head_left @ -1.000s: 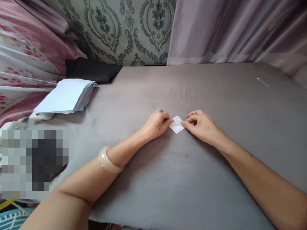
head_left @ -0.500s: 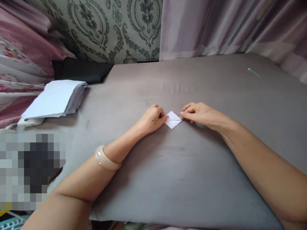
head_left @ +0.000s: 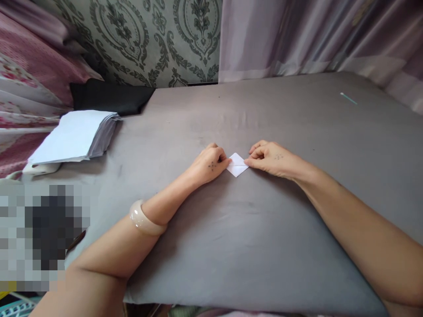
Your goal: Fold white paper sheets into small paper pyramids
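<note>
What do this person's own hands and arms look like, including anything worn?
Both forearms are bare, with no sleeve or glove in view. The left hand and right hand each bear small dark dots on the back. A broad, glossy, pale bangle circles the left forearm.

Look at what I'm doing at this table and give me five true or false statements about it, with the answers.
1. The left hand and right hand both touch the small folded paper. True.
2. The small folded paper has a round outline. False: it is diamond-shaped.
3. A pale bangle circles the left arm. True.
4. A paper stack lies to the left of both hands. True.
5. The left hand rests on the paper stack. False: it is apart from it.
</note>
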A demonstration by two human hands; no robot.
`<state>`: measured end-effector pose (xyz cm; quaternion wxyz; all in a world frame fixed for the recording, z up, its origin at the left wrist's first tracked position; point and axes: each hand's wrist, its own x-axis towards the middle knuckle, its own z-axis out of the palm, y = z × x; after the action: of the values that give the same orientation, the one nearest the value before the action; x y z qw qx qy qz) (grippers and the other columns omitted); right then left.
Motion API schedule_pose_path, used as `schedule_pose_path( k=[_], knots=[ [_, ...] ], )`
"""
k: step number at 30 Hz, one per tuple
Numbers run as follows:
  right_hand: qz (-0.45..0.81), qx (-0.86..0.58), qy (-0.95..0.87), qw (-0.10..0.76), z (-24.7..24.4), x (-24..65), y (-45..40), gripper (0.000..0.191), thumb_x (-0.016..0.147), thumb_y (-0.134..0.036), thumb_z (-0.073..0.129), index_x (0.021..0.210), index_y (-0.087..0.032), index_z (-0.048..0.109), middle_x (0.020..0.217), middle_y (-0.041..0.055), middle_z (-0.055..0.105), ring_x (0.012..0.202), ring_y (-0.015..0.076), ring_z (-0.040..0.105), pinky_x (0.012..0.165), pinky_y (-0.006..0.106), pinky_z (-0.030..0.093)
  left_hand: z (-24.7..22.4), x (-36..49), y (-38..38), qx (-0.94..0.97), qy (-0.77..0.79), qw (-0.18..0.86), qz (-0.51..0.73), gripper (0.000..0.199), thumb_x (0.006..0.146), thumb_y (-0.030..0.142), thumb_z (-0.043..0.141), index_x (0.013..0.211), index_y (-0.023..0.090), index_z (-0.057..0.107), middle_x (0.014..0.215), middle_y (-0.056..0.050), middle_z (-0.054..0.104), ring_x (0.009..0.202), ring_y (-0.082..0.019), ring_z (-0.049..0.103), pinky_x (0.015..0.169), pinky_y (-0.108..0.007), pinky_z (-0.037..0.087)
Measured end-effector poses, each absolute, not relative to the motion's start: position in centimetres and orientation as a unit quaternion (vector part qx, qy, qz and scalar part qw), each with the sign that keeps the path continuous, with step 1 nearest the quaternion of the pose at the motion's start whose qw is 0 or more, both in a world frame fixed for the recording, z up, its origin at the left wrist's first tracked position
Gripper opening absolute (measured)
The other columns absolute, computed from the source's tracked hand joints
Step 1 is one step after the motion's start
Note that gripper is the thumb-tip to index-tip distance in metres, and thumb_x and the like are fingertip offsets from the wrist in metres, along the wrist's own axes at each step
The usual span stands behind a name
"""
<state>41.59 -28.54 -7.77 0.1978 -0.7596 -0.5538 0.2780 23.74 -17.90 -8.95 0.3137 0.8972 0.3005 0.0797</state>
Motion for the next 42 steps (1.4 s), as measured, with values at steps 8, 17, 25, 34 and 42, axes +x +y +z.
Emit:
schedule_pose_path(
  k=[8, 17, 25, 34, 42],
  knots=[
    [0.23, -0.781, -0.559, 0.156, -7.7, 40.8, -28.8, 0.015, 0.08, -0.032, 0.057, 0.072, -0.019, 0.058, 0.1, 0.005, 0.056, 0.071, 0.012, 0.054, 0.064, 0.027, 0.041, -9.2, 23.7, -17.7, 0.899, 0.3, 0.311, 0.074, 0.018, 0.084, 0.03, 0.057, 0.073, 0.016, 0.059, 0.09, -0.006, 0.056, 0.074, -0.014, 0.051, 0.073, -0.03, 0.044],
    [0.356, -0.749, -0.442, 0.343, -7.2, 41.1, -28.8, 0.017, 0.078, -0.028, 0.062, 0.092, -0.02, 0.057, 0.078, 0.0015, 0.061, 0.061, 0.0119, 0.053, 0.057, 0.027, 0.045, -9.1, 23.7, -17.7, 0.904, 0.286, 0.308, 0.074, 0.018, 0.085, 0.03, 0.057, 0.073, 0.016, 0.06, 0.09, -0.006, 0.056, 0.076, -0.015, 0.053, 0.075, -0.03, 0.044],
    [0.248, -0.711, -0.556, 0.351, -8.4, 38.5, -29.1, 0.013, 0.082, -0.021, 0.053, 0.09, -0.021, 0.063, 0.086, 0.0029, 0.07, 0.077, 0.0159, 0.063, 0.073, 0.03, 0.048, -9.0, 23.6, -17.8, 0.905, 0.285, 0.304, 0.088, 0.019, 0.085, 0.03, 0.055, 0.074, 0.016, 0.06, 0.088, -0.006, 0.057, 0.076, -0.015, 0.053, 0.075, -0.029, 0.044],
    [0.101, -0.681, -0.675, 0.265, -8.9, 37.5, -30.5, 0.037, 0.084, -0.008, 0.042, 0.109, -0.022, 0.066, 0.107, 0.0068, 0.064, 0.087, 0.0176, 0.061, 0.075, 0.03, 0.046, -8.4, 22.4, -16.0, 0.881, 0.225, 0.414, 0.046, 0.019, 0.077, 0.02, 0.051, 0.077, 0.012, 0.069, 0.071, -0.002, 0.058, 0.061, -0.011, 0.048, 0.055, -0.023, 0.037],
    [0.022, -0.661, -0.724, 0.196, -9.0, 36.9, -30.8, 0.044, 0.082, -0.004, 0.041, 0.116, -0.02, 0.064, 0.103, 0.0088, 0.061, 0.092, 0.0209, 0.057, 0.081, 0.033, 0.047, -8.5, 22.3, -16.0, 0.858, 0.214, 0.464, 0.048, 0.018, 0.072, 0.018, 0.053, 0.076, 0.011, 0.069, 0.066, -0.001, 0.059, 0.054, -0.009, 0.049, 0.048, -0.02, 0.035]
  ],
)
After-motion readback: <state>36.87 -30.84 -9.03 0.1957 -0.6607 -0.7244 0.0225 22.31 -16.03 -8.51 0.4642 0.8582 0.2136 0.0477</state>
